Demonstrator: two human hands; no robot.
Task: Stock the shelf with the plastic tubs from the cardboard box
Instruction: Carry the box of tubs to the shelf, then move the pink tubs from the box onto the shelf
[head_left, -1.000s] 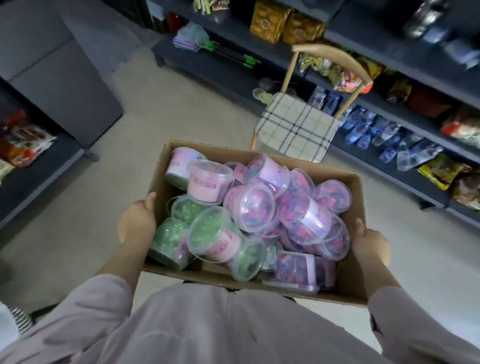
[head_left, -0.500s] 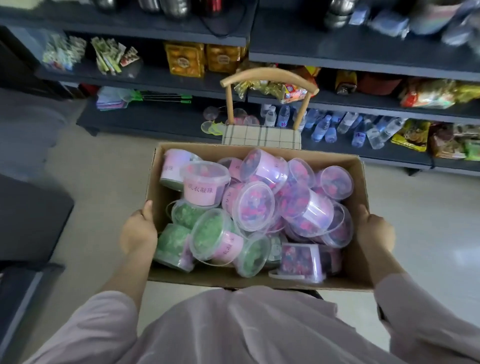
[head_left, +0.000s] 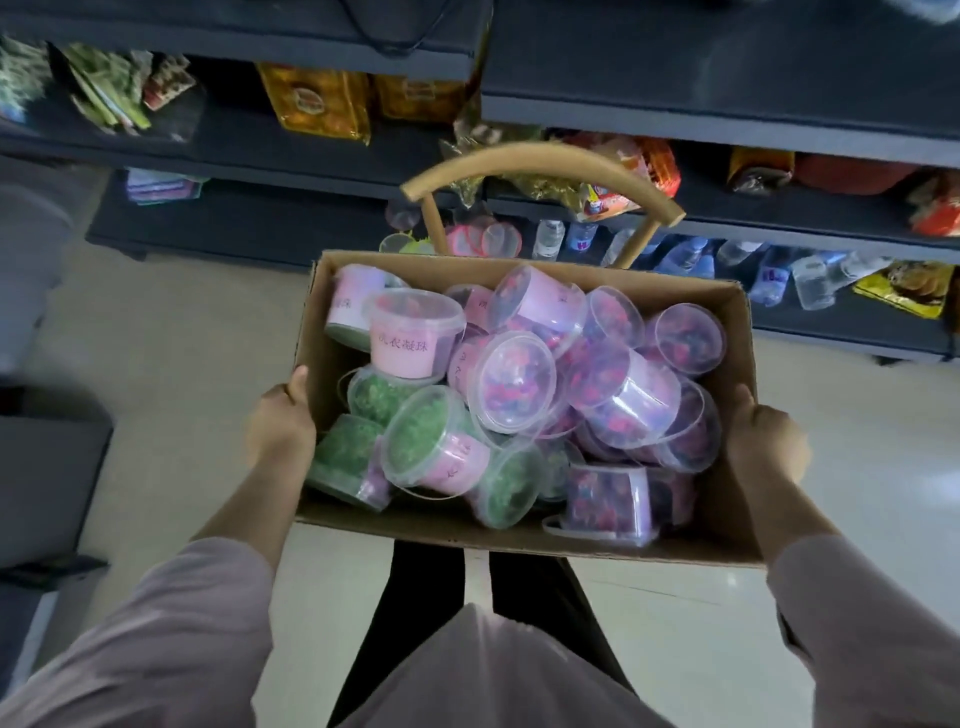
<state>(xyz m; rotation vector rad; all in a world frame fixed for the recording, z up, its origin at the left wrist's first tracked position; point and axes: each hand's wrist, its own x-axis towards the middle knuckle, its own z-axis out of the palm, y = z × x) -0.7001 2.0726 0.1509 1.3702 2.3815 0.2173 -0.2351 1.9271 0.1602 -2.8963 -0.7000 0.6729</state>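
Left hand (head_left: 280, 423) and right hand (head_left: 763, 441) grip the sides of a corrugated cardboard box (head_left: 519, 538) heaped with round, clear-lidded plastic tubs (head_left: 511, 382).

The brown cardboard box (head_left: 524, 538) hides the seat and legs of the wooden chair (head_left: 540, 169), so only its curved back rail shows. The fingers of the left hand (head_left: 278, 423) and of the right hand (head_left: 763, 441) go under or behind the box walls and cannot be seen; only the thumbs and the backs show. Many clear plastic tubs (head_left: 511, 387) lie under others, so their number cannot be told. The small clear water bottles (head_left: 675, 257) on the dark lower shelf (head_left: 841, 325) are blurred, and their labels are unreadable. The top shelf is cut off by the upper edge.
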